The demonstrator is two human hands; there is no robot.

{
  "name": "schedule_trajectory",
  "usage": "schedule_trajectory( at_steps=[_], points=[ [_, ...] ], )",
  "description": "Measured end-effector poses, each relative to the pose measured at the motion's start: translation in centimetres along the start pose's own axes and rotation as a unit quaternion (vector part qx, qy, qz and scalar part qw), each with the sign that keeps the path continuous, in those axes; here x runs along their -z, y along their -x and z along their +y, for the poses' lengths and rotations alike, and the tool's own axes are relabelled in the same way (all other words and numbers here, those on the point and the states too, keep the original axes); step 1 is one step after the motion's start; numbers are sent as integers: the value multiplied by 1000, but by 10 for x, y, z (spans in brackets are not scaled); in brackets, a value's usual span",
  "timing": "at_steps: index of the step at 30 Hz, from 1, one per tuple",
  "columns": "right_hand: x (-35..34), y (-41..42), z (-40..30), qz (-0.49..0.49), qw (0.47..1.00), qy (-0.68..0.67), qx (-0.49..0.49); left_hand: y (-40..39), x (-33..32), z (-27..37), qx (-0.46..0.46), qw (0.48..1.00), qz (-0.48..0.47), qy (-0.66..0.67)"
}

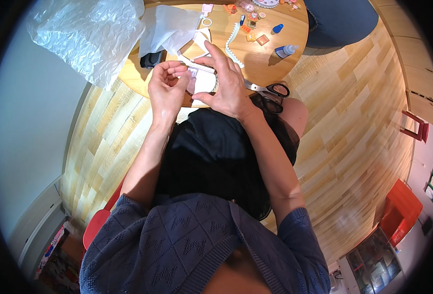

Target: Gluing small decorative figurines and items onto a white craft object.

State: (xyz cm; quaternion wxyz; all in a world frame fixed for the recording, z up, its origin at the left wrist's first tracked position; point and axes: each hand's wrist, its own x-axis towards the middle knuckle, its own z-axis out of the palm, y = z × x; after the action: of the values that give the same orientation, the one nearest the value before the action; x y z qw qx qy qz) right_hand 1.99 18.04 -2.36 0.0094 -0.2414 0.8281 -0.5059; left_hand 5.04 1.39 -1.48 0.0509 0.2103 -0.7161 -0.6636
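Note:
Over the near edge of a round wooden table (pixel 271 73), both my hands are at a small white piece with a pale purple part (pixel 204 81). My left hand (pixel 168 86) has thumb and index finger pinched at its left side. My right hand (pixel 225 82) curves around its right side, the thumb at the lower edge and the fingers at the top. What exactly the piece is, I cannot tell. White strips (pixel 201 38) lie just beyond my fingers. Scissors with black handles (pixel 270 90) rest at the table edge, right of my right hand.
Crumpled clear plastic (pixel 91 40) hangs at the left beside a translucent bag (pixel 168 27). A black case (pixel 151 59), a scalloped pale strip (pixel 231 46), a glue bottle (pixel 286 50), a blue cap (pixel 278 28) and small charms (pixel 262 39) are on the table. Another person's knee (pixel 341 22) is at the upper right.

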Motion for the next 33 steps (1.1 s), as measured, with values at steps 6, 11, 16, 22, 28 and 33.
schedule_trajectory(
  at_steps=[6, 11, 16, 22, 28, 33],
  points=[
    [0, -1, -2, -8, 1000, 10, -7, -4, -3, -2, -2, 1000, 5, -29],
    [-1, -1, -1, -12, 1000, 15, -9, -7, -5, 3, 22, 999, 7, -31],
    [-1, -2, -1, -12, 1000, 20, -5, -10, -5, 0, 25, 999, 5, -28],
    [-2, -2, -1, -16, 1000, 20, -5, -9, -6, 1, 27, 999, 7, -19],
    [-4, -1, 0, -15, 1000, 25, -5, -8, -7, 0, 31, 999, 5, -19],
    [-5, -1, 1, -10, 1000, 25, -2, -7, -6, 1, 29, 999, 5, -30]
  ],
)
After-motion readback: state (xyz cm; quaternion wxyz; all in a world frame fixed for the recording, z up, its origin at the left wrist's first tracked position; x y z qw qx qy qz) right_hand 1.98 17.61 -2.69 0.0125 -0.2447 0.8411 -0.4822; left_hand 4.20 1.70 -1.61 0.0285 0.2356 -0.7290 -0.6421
